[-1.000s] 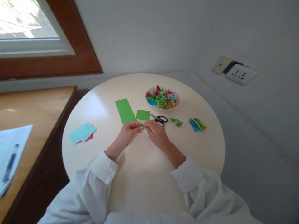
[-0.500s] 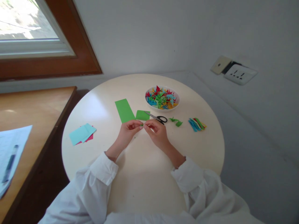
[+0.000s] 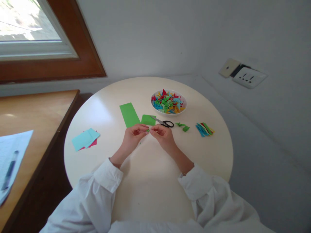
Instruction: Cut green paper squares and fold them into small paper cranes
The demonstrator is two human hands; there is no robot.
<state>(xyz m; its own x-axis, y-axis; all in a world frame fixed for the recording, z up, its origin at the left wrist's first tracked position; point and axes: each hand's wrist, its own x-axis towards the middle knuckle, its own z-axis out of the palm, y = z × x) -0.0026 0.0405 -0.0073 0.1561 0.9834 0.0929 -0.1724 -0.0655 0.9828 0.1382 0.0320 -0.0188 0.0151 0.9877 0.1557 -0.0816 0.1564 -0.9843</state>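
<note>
My left hand (image 3: 133, 135) and my right hand (image 3: 163, 136) meet over the middle of the round table. Between their fingertips is a small piece of folded green paper (image 3: 147, 130), mostly hidden by the fingers. Both hands are closed in a pinch on it. Just beyond them lie a long green paper strip (image 3: 130, 115) and a smaller green paper piece (image 3: 148, 119). Scissors (image 3: 167, 123) with black handles rest with their blades over that smaller piece. Right of the scissors are small folded green pieces (image 3: 182, 126).
A white bowl (image 3: 169, 114) of colourful folded paper cranes stands at the back. Narrow paper strips (image 3: 205, 129) lie on the right, light blue and red paper sheets (image 3: 85, 139) on the left. Beside the round table (image 3: 150, 194), a wooden desk (image 3: 43, 106) carries paper and a pen (image 3: 10, 170).
My fingers have shifted slightly around the green paper, and a bit more of it shows. The things on the table have stayed where they were.
</note>
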